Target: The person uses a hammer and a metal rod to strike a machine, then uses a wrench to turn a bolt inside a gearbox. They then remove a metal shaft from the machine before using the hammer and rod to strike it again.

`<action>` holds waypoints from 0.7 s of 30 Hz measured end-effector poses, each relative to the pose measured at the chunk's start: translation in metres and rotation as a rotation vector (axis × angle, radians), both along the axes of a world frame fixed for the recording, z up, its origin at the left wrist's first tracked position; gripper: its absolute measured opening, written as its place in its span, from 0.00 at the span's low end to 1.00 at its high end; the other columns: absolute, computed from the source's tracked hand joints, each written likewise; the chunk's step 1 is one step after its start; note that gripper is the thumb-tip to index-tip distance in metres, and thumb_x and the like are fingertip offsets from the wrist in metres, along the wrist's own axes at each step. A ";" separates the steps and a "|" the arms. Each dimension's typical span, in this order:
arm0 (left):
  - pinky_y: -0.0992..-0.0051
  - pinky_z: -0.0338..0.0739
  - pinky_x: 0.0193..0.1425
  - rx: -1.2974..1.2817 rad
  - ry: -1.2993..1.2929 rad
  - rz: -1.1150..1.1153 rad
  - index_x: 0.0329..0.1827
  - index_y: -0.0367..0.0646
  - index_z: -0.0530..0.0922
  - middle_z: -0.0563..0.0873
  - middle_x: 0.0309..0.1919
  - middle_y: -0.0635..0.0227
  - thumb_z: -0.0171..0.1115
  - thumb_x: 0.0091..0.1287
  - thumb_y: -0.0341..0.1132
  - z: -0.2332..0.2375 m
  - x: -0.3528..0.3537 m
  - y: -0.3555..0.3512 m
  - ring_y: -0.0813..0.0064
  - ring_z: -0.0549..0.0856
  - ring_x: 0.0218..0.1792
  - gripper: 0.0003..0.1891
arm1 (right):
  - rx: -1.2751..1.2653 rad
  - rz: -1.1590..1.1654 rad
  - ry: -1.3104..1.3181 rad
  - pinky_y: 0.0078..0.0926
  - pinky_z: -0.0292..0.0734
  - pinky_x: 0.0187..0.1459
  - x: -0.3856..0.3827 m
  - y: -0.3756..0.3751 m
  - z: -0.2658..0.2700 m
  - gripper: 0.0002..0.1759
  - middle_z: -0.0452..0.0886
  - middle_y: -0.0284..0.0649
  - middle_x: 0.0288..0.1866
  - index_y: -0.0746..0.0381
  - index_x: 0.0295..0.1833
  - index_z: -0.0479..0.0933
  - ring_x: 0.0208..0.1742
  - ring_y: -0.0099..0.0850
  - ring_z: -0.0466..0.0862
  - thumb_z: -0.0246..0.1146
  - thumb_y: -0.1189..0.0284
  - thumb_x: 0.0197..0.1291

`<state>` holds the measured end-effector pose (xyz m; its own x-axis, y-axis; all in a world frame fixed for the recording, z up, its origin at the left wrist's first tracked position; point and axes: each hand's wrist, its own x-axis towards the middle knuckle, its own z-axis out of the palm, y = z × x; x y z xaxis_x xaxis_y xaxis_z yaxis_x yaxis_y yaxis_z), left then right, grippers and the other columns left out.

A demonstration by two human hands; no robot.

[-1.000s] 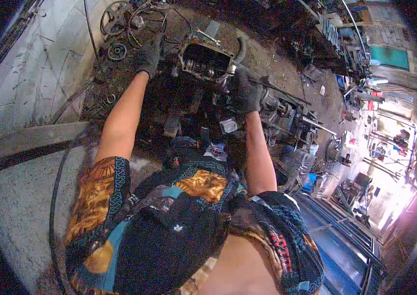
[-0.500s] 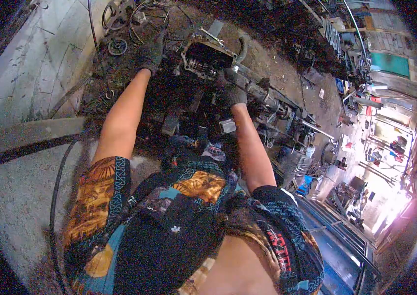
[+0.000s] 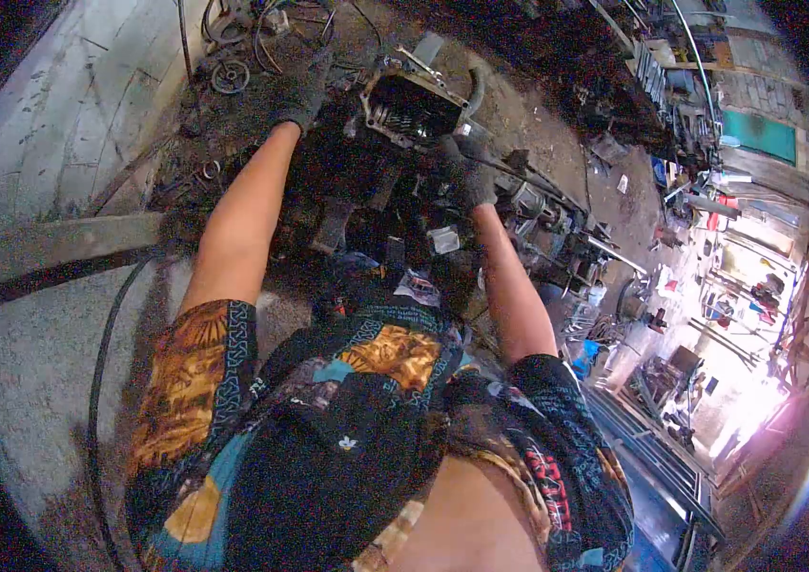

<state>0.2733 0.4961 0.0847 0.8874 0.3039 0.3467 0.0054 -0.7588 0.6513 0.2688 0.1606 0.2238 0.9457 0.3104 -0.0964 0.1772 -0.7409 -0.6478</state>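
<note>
An open gearbox housing (image 3: pixel 366 103) lies in front of me, its cover off and toothed gears (image 3: pixel 402 122) showing inside. My right hand (image 3: pixel 469 173), in a dark knitted glove, is at the near right corner of the housing. Its fingers are curled, and whatever is between them is hidden. To the left of the housing is my left hand (image 3: pixel 302 98), also gloved, with its fingers stretched away from me over the dark floor. Its fingertips fade into shadow, and I see nothing held there. Shafts and metal parts (image 3: pixel 530 202) extend to the right of the housing.
A small handwheel (image 3: pixel 230 76) and coiled cables lie at the upper left. A spanner (image 3: pixel 416 63) rests by the housing's far edge. A black hose (image 3: pixel 104 357) runs along the left floor. Scrap and metal frames (image 3: pixel 652 467) fill the right side.
My right hand has shifted slightly right, and more of the housing's near right corner shows. My left hand stays nearly in place. The view has tilted a little.
</note>
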 end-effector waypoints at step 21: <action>0.62 0.73 0.64 -0.485 0.098 0.010 0.68 0.47 0.75 0.81 0.61 0.55 0.50 0.77 0.43 0.060 -0.016 -0.012 0.55 0.81 0.59 0.21 | -0.116 0.578 -0.194 0.48 0.76 0.40 -0.015 0.041 0.060 0.11 0.82 0.55 0.34 0.65 0.39 0.78 0.41 0.56 0.82 0.62 0.67 0.58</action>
